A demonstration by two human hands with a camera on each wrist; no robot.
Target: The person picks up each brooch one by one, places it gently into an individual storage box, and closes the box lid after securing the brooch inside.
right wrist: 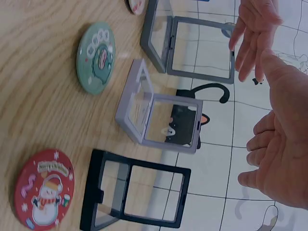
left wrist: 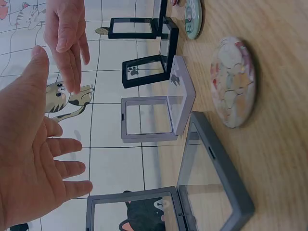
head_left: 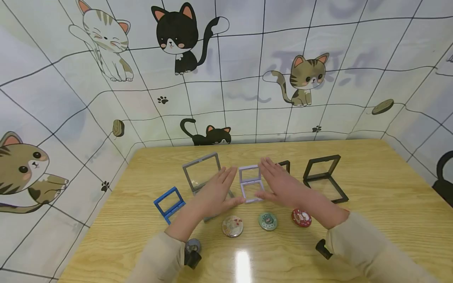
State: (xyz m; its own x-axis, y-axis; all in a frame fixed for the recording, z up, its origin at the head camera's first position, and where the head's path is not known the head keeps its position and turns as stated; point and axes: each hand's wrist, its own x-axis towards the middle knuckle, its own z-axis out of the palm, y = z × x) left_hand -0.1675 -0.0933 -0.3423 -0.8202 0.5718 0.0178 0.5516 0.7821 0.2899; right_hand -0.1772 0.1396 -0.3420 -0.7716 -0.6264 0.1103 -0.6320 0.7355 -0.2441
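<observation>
Both hands hover above the table with fingers straight, holding nothing. In the head view my left hand (head_left: 216, 194) overlaps a large grey hinged display frame (head_left: 187, 177). My right hand (head_left: 283, 184) is near a small lilac frame (head_left: 253, 201), which stands unfolded between the two hands, and partly hides a black frame (head_left: 288, 167). In front lie round badges: a cream patterned badge (head_left: 232, 226), a green badge (head_left: 267, 221) with a cartoon figure and a red snowman badge (head_left: 301, 217). A grey badge (head_left: 193, 245) is partly covered by the left wrist strap.
An unfolded blue frame (head_left: 170, 202) stands at the left, and a larger black frame (head_left: 323, 177) at the right. The wooden table (head_left: 382, 184) meets a cat-printed cloth wall (head_left: 244, 86) at its back. Something black (head_left: 444, 181) hangs in at the right edge.
</observation>
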